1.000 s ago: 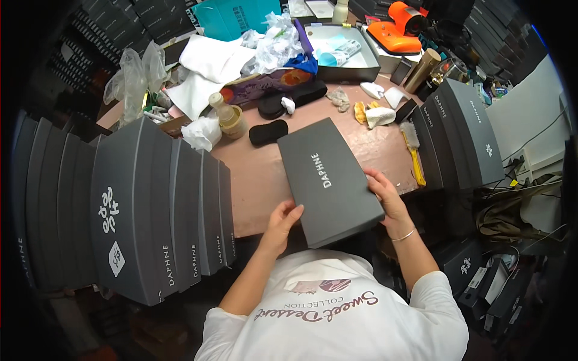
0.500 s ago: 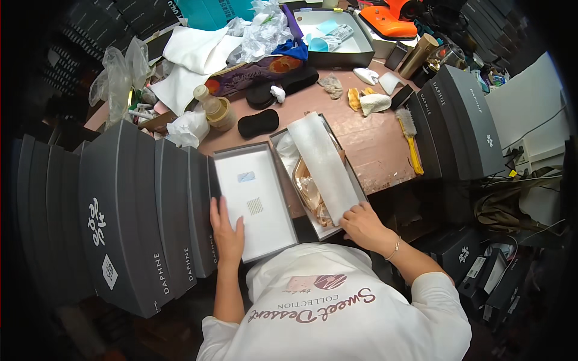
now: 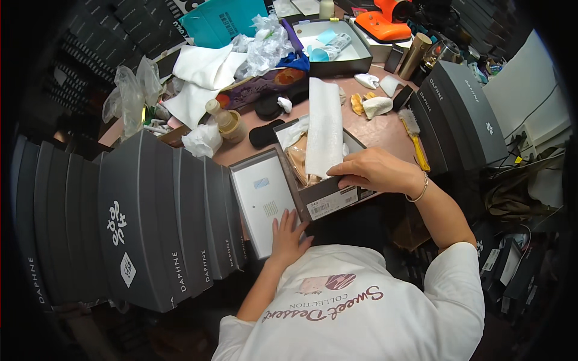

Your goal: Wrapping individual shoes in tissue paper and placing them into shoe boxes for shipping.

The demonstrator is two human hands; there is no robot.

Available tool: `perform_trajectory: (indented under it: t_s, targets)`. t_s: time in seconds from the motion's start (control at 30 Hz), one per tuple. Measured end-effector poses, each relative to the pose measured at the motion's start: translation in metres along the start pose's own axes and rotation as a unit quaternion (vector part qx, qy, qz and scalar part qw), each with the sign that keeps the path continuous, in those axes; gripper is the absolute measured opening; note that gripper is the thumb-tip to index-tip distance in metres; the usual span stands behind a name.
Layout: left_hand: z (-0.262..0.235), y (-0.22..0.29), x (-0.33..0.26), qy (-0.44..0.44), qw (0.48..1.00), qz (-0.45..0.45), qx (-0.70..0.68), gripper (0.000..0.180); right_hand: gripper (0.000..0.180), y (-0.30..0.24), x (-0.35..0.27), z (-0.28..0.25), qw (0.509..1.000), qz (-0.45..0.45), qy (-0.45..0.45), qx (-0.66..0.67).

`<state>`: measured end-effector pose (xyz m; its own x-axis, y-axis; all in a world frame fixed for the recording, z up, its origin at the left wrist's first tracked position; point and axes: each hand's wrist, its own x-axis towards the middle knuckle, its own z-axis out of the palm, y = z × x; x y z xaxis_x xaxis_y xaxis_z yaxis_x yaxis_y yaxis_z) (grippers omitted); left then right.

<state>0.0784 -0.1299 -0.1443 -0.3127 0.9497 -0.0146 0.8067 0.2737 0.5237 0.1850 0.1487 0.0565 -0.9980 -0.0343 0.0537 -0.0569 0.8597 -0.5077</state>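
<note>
My right hand (image 3: 382,170) pinches the near end of a white foam sheet (image 3: 324,123), which stretches away from me over an open grey shoe box (image 3: 330,201). Inside the box, part of a tan shoe (image 3: 297,157) in clear wrapping shows left of the sheet; the rest is covered. My left hand (image 3: 288,237) lies with fingers spread on the near right part of the box lid (image 3: 250,198). The lid rests with its white inside up, left of the box, and two small patches show on it.
Grey shoe boxes stand in rows at left (image 3: 141,210) and right (image 3: 460,114). A yellow-handled brush (image 3: 415,139), a pump bottle (image 3: 226,123) and a black pad (image 3: 265,134) lie on the table. Crumpled plastic (image 3: 262,45) and an orange device (image 3: 385,24) are at the back.
My right hand has raised the near end of the foam sheet. My left hand has moved from the lid's left edge to its near right side.
</note>
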Motion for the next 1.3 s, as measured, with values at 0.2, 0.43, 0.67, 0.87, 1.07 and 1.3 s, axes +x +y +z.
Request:
perform_trajectory:
  t_s: [0.2,0.43,0.67,0.87,1.07,1.3]
  targets:
    - [-0.013,-0.014,-0.008,0.04,0.997,-0.017,-0.059,0.039,0.025,0.006,0.004,-0.004,1.0,-0.019,0.019,0.01]
    - [-0.075,0.005,0.043,0.184,0.934,-0.058,-0.302,0.039,0.019,0.003,-0.012,0.015,1.0,0.005,0.011,0.026]
    - [-0.052,0.039,0.09,0.136,0.986,0.027,-0.092,0.059,0.017,0.0,-0.065,0.165,0.995,0.072,-0.044,-0.046]
    - [-0.018,0.04,0.147,0.078,0.995,0.064,0.021,0.062,0.026,-0.011,-0.041,0.132,0.99,0.056,0.108,0.073]
    - [-0.071,-0.005,0.119,0.411,0.901,0.018,-0.136,0.029,0.018,0.014,-0.069,0.116,0.947,0.189,0.226,0.13]
    - [-0.057,-0.065,0.013,0.189,0.954,-0.218,0.086,0.037,0.031,-0.005,-0.019,0.147,0.989,0.107,0.083,0.068]
